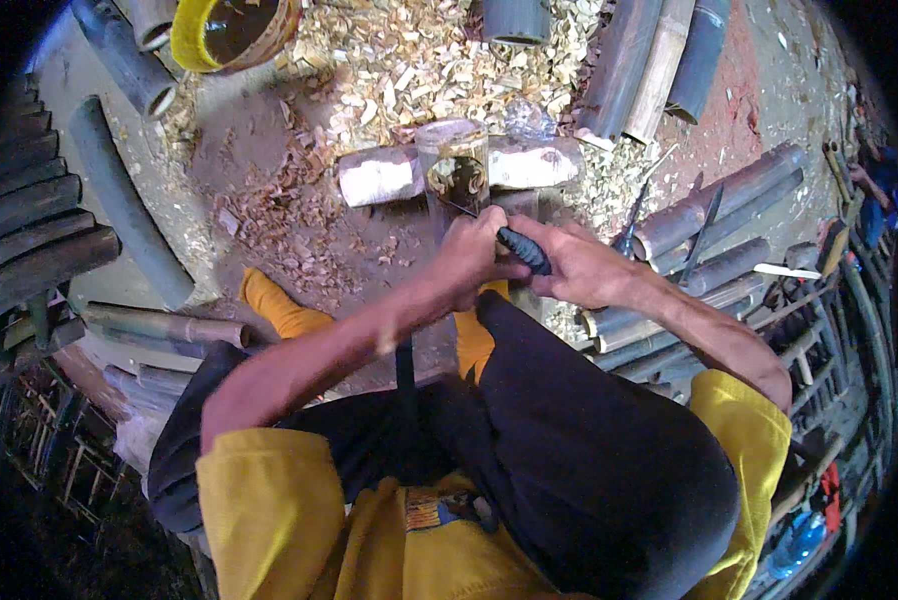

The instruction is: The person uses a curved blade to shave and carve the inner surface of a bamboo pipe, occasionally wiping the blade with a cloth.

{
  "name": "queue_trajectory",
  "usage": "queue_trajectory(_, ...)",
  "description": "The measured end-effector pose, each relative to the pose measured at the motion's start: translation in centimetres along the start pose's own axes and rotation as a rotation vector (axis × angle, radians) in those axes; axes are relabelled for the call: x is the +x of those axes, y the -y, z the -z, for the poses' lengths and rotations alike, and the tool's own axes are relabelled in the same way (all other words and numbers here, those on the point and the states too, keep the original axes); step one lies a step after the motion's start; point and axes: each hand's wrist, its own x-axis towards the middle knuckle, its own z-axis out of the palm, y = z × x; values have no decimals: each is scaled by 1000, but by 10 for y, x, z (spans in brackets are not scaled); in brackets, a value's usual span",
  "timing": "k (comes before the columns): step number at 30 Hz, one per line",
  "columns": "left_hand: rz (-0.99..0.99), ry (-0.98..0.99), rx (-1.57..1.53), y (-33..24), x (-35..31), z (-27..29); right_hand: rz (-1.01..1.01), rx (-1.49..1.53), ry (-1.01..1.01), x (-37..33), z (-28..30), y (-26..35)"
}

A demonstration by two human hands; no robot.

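Observation:
Low in front of me, a split bamboo piece (431, 160) lies across a short pale log (379, 176), with curled shavings in its hollow. My right hand (577, 265) is closed around the dark wrapped handle of a knife (525, 250). Right beside it, my left hand (469, 255) is closed at the front of the handle, by the base of the blade. A thin part of the blade shows over the bamboo's near end; the fingers hide the rest. What the left fingers press on underneath is hidden.
Wood shavings (409, 60) cover the ground ahead. A yellow bucket (191, 40) stands at the far left. Bamboo lengths (129, 200) lie at left, more bamboo (729, 200) at right, with a long dark blade (704, 232) among it. My orange-covered feet (279, 305) flank the work.

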Motion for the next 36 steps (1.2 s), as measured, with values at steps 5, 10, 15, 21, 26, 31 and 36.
queue_trajectory(5,42,63,286,-23,-9,24,-167,276,-188,7,-40,32)
queue_trajectory(10,65,-66,231,-17,-9,10,-84,133,-169,3,-33,18)
queue_trajectory(15,-120,-68,195,-2,-13,0,-52,84,-11,-3,-4,16)
queue_trajectory(21,-197,94,680,-12,4,35,-185,168,-164,10,-39,41)
queue_trajectory(26,4,-125,198,-2,5,19,-204,124,-85,5,-24,32)
queue_trajectory(31,-460,68,450,14,-5,17,5,22,-46,-4,-6,20)
queue_trajectory(36,-63,77,147,7,-1,33,-162,55,-88,11,-33,36)
